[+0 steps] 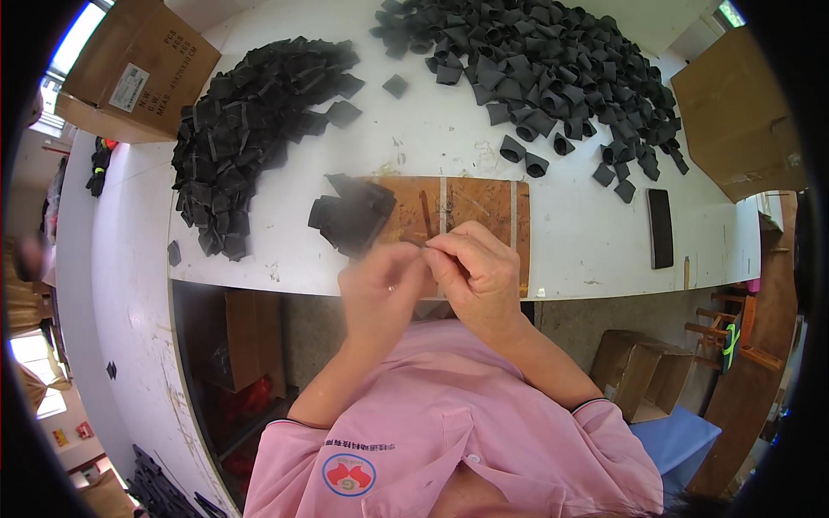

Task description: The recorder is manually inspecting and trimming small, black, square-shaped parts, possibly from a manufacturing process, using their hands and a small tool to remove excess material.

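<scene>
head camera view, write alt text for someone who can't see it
A person's blurred left hand and right hand meet over a brown board on a white table. A small dark bunch lies beside the left hand; a left heap and right heap of dark pieces lie beyond.

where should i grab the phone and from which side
Probably by both long edges at mid-length, from above: the phone lies flat on the white tabletop, narrow across, with nothing touching either long edge. The right hand is the nearer one.
</scene>
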Demonstrator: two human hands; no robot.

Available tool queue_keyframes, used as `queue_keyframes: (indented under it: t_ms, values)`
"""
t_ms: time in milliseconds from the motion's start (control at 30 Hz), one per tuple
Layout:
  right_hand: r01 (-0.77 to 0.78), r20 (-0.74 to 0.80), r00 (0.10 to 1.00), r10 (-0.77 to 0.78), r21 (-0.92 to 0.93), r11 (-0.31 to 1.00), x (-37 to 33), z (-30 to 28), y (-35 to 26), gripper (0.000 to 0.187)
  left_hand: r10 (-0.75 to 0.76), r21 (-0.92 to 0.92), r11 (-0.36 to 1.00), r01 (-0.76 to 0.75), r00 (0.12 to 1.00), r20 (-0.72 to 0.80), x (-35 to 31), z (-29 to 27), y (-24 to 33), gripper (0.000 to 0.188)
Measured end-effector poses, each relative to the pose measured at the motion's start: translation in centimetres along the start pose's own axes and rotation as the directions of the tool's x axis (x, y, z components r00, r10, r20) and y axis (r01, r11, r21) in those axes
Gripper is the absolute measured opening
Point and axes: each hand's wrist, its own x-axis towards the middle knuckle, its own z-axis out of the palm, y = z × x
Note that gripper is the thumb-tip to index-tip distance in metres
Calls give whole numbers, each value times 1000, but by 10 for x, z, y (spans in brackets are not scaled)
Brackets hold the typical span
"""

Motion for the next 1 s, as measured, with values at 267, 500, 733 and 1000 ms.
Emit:
queue_keyframes:
  t_ms: [267,500,733,1000]
  values:
    - [73,-138,983,-124,-325,943,-1,4,14,5,-357,-676,670,309,931,71,11,9,17,17]
    - [-565,511,735,446,825,-16,1,-7,12,9,57,-177,980,-95,976,-209,8,15,11,16]
    - [-528,421,847,325,736,423,29,-36,-8,20,-137,-601,799,3,975,-176,35,-9,31,12]
    - [-482,434,875,216,732,482,41,-26,-23,23,-28,-471,880,61,997,76,23,-8,47,11]
